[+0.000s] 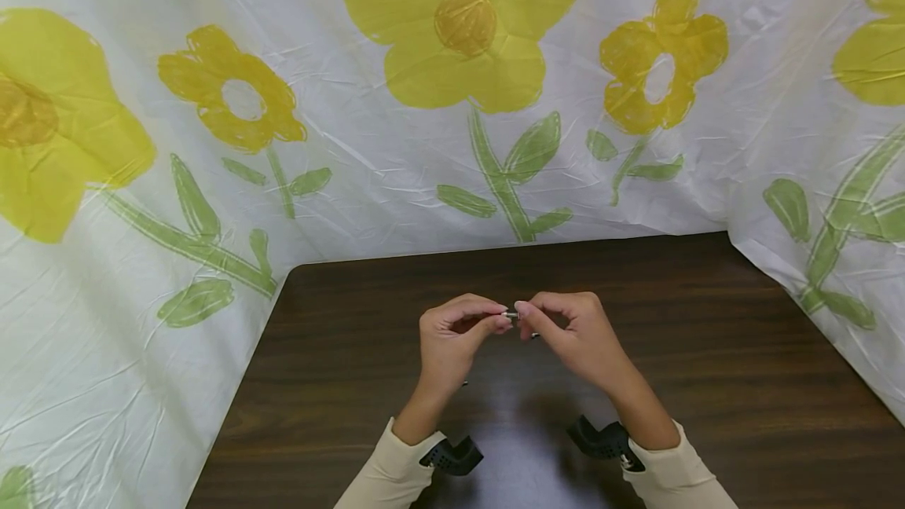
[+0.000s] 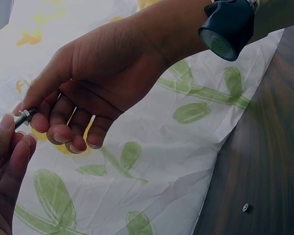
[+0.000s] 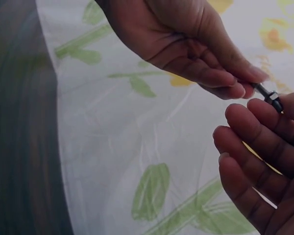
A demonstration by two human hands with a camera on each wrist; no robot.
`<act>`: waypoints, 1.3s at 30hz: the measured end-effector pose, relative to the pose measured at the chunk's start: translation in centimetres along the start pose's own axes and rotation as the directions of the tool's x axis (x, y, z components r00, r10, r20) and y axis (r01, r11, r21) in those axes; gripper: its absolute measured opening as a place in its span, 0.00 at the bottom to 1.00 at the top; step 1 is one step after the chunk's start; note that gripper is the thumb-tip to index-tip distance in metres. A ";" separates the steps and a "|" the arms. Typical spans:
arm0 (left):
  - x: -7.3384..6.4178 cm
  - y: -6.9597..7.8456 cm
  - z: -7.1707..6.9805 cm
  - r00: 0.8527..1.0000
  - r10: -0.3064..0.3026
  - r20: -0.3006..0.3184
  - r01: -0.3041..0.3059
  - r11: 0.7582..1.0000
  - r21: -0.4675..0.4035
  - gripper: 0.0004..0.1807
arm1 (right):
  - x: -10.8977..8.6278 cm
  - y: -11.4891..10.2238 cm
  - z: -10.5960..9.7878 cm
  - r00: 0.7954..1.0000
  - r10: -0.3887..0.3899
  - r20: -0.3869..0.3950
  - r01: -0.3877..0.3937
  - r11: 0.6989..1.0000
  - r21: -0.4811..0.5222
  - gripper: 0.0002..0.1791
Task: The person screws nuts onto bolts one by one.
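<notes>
In the head view, a small metal bolt (image 1: 511,314) spans the fingertips of both hands, held above the table. My left hand (image 1: 452,340) pinches one end between thumb and fingers. My right hand (image 1: 576,336) has its thumb and index finger on the other end. The right wrist view shows a silver nut (image 3: 272,96) around the shank of the bolt (image 3: 262,90), close to a dark end at the right hand's fingertips. In the left wrist view, the right hand's other fingers (image 2: 78,134) hang loosely curled below the bolt (image 2: 20,119).
Below the hands is a dark wood-grain table (image 1: 339,383). A small metal piece (image 1: 464,383) lies near the left wrist, and another (image 1: 535,335) shows just under the right hand. White cloth (image 1: 368,179) with yellow flowers hangs around the table's back and sides.
</notes>
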State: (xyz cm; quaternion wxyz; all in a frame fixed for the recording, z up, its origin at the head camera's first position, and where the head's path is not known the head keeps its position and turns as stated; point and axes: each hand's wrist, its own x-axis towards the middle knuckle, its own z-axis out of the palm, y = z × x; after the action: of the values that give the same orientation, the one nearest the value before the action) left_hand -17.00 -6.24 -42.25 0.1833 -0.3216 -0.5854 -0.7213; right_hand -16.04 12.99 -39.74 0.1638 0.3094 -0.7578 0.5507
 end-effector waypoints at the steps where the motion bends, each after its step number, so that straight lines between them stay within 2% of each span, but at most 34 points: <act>1: 0.0 0.0 0.0 1.000 0.001 0.000 -0.001 1.000 0.001 0.04 | 0.0 0.0 0.0 1.000 0.000 -0.002 0.000 1.000 -0.003 0.17; 4: 0.0 0.0 0.0 1.000 0.003 -0.007 -0.003 1.000 0.004 0.04 | 0.1 0.0 -0.2 1.000 0.007 -0.018 -0.007 1.000 -0.018 0.17; 9: 0.1 0.1 0.0 1.000 0.002 -0.028 -0.002 1.000 0.000 0.05 | 0.0 0.0 -0.8 0.999 -0.005 -0.041 0.005 1.000 -0.009 0.09; 13: 0.0 0.2 -0.1 0.999 -0.005 -0.036 0.005 1.000 0.011 0.05 | -0.1 0.0 -1.3 0.998 -0.055 -0.025 0.056 0.998 0.013 0.17; 18: 0.0 0.1 -0.1 1.000 -0.004 -0.026 0.004 1.000 0.008 0.05 | 0.0 0.1 -1.3 0.994 -0.103 0.025 0.101 0.993 0.059 0.17; 25: 0.0 0.0 0.0 1.000 0.002 -0.004 -0.002 1.000 -0.001 0.05 | 0.0 0.2 -1.1 0.995 -0.100 0.020 0.098 0.993 0.068 0.16; 39: 0.0 -0.1 0.0 1.000 0.013 -0.008 -0.013 1.000 -0.002 0.04 | 0.0 0.3 -0.6 0.996 -0.080 0.047 0.079 0.997 0.024 0.11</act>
State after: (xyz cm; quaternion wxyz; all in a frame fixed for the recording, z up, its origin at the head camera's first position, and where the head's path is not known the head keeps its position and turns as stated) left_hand -17.06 -6.22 -42.33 0.1902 -0.3227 -0.5819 -0.7218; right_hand -16.26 13.59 -39.73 0.1640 0.3539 -0.7425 0.5445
